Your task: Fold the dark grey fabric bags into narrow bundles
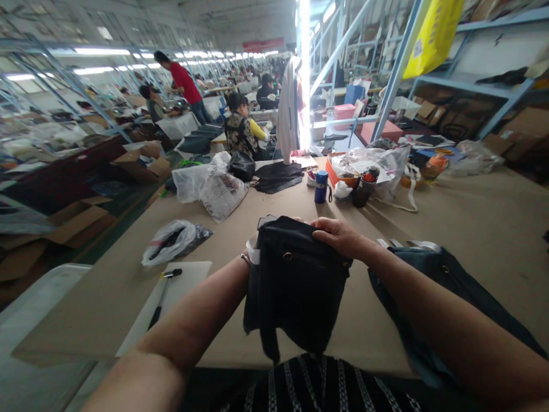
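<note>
- Right hand [337,233] is clamping the top edge of a black bag [300,286], thumb lying on the near face.
- Left hand is hiding behind the bag's left side, wrist [246,259] showing; cannot tell its grip.
- Bag is hanging between the forearms, before the table's [364,332] near edge.
- Dark blue-green fabric piece [467,292] is lying by the right forearm.
- Hammer-like tool [163,294] is resting on a white board [193,274], left.
- Blue bottle [321,187] is standing beyond the bag.
</note>
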`<state>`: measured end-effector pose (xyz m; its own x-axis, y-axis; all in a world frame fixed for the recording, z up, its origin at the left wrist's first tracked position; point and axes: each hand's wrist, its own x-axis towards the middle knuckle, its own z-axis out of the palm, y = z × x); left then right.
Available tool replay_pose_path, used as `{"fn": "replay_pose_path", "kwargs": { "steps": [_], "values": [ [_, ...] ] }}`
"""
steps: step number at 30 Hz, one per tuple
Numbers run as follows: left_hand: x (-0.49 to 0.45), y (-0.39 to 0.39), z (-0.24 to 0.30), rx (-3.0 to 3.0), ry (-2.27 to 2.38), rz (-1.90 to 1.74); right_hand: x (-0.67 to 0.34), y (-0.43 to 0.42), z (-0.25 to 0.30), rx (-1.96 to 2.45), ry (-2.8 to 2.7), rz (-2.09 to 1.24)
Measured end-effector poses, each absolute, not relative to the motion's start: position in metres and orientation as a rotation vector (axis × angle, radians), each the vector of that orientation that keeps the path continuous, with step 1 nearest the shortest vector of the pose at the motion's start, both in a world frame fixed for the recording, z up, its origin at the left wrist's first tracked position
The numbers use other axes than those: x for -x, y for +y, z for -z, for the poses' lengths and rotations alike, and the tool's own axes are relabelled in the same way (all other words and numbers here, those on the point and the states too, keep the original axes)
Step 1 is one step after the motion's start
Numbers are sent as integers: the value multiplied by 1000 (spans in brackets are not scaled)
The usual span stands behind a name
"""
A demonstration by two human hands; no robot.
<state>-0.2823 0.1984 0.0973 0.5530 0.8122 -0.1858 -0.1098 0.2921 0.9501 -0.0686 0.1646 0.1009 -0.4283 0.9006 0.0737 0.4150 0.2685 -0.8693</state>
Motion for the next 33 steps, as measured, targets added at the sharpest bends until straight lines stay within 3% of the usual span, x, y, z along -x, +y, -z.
{"fn": "replay_pose_path", "kwargs": {
  "steps": [5,11,14,16,18,20,23,28,33],
  "values": [
    [278,185,-63,-993,935,-717,33,132,-87,1427,-1860,-1102],
    [287,187,-5,-913,1199,-529,-120,61,-85,2068,-1257,-1015],
    [287,175,23,-922,1252,-423,-191,30,-69,2363,-1032,-575],
    [283,165,40,-916,1252,-372,-204,25,-58,2313,-1136,-229],
    [278,156,55,-918,1255,-326,-180,35,-45,2145,-1254,-134],
    [276,148,69,-928,1271,-297,-124,58,-27,2031,-1297,-432],
    [278,139,85,-946,1319,-288,-17,99,22,1844,-1463,-1152],
    [286,132,97,-960,1316,-293,96,140,119,2042,-1401,-1264],
    [285,132,99,-962,1340,-304,104,142,137,2127,-1460,-1152]
  ]
}}
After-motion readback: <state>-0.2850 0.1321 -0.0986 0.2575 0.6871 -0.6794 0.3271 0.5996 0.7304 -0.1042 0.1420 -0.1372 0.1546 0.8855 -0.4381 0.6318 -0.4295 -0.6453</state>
